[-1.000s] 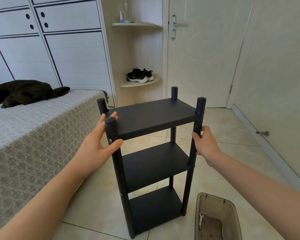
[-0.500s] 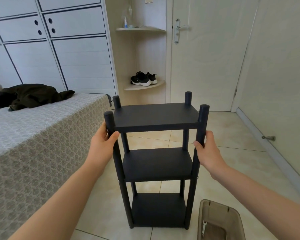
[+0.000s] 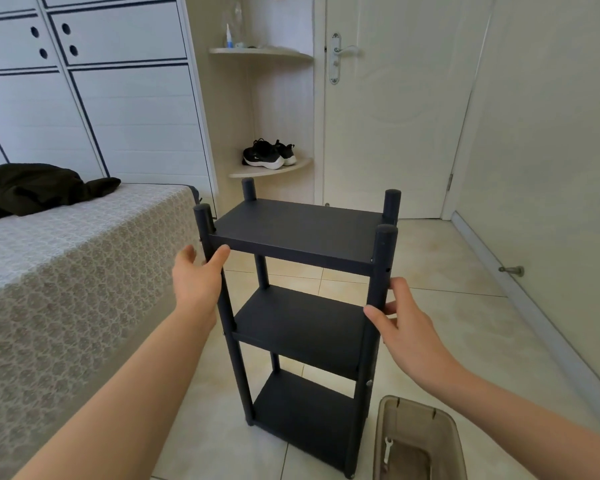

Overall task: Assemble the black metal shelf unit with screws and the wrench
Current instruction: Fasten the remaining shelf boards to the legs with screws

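The black metal shelf unit stands upright on the tiled floor with three shelves fixed between four round posts. My left hand holds the front left post just below the top shelf, thumb on one side and fingers on the other. On the front right post, between the top and middle shelves, my right hand holds with the thumb in front and the fingers behind. A small white wrench lies in a brownish plastic bin on the floor at the lower right. Screw heads show on the posts.
A bed with a patterned cover runs close along the shelf's left side, dark clothing on it. Behind are a white wardrobe, corner shelves with black shoes, a closed door and a wall doorstop at right.
Both hands have turned the shelf unit clockwise on the floor: its right front post came toward me and the left one swung away. My hands stayed on the front posts.
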Demonstrator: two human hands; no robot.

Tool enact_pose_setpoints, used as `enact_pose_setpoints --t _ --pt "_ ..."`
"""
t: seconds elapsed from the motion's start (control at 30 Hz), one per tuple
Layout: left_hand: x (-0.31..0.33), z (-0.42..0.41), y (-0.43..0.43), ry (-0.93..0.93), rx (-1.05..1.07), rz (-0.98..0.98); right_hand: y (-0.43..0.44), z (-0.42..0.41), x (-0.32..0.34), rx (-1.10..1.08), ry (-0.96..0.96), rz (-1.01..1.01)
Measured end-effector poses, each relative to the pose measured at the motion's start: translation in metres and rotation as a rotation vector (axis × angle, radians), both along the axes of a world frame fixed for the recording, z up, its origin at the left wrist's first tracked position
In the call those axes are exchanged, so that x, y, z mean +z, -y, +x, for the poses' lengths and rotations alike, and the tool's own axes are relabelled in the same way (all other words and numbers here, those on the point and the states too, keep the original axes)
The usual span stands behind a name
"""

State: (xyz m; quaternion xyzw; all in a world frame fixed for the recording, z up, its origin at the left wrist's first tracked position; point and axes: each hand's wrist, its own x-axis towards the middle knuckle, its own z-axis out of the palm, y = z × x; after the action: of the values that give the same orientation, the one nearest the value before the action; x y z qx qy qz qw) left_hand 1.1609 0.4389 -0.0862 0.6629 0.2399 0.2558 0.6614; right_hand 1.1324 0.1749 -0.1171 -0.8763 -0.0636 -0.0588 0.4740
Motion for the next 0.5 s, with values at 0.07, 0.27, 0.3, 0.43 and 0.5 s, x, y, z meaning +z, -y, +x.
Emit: enact_pose_setpoints --t 0.07,0.27,0.3,0.43,0.5 --pt "-0.001 -0.002 0.01 -0.07 0.062 -0.013 0.003 -0.003 -0.001 0.02 -0.004 -0.007" --pt "0.005 -0.009 0.047 -0.116 -0.14 -0.349 0.005 -0.01 0.004 0.042 -0.014 -0.008" --pt "0.008 -0.012 0.054 -0.118 -0.215 -0.403 0.006 -0.011 0.004 0.044 -0.017 -0.01" --pt "0.011 -0.023 0.08 -0.141 -0.485 -0.443 0.012 -0.015 0.002 0.067 -0.035 -0.014" --pt "0.009 -0.025 0.093 -0.126 -0.578 -0.417 0.014 -0.015 0.002 0.076 -0.036 -0.031"
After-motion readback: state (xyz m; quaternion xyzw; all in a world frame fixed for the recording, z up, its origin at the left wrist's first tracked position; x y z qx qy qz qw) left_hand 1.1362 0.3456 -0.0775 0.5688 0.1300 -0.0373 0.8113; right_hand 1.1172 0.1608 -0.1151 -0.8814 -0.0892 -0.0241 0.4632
